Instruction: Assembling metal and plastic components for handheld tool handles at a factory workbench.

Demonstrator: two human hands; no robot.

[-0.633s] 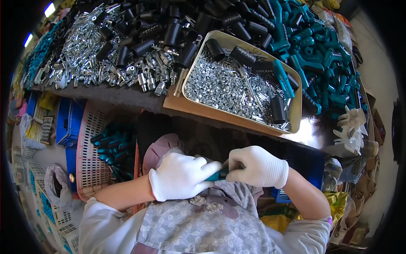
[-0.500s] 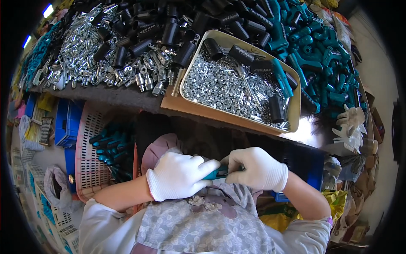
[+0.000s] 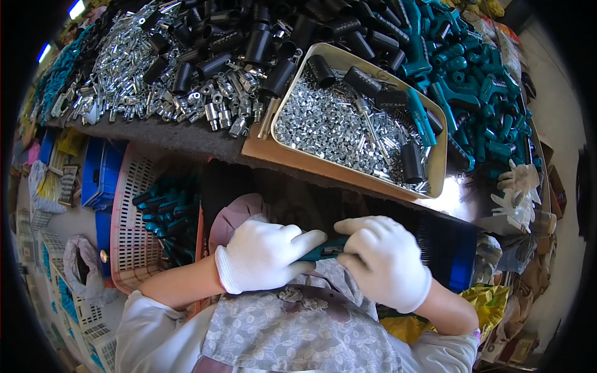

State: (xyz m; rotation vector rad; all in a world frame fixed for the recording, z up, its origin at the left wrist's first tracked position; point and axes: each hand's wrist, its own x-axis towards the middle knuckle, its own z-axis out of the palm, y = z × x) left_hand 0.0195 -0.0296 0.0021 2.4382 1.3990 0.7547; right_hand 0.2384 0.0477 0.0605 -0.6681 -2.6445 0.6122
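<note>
Before one tray (image 3: pixel 438 164), two gloved hands (image 3: pixel 262 257) (image 3: pixel 388 264), one teal piece (image 3: pixel 326 249) between them

You are facing uneven light: two strips (image 3: pixel 77 9) are glowing at upper left, while glare is washing out part of the counter (image 3: pixel 450 199) to your right. Shadow is darkening the space beneath, metal pieces (image 3: pixel 336 129) are glinting, and the fisheye lens is bending edges toward a black rim.

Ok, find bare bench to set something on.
Apparently bare: the glaring patch between the cream tray and loose white gloves, plus a narrow dark strip before the metal fittings. Crowded: under the heaped fittings, black sleeves and teal handles.
</note>
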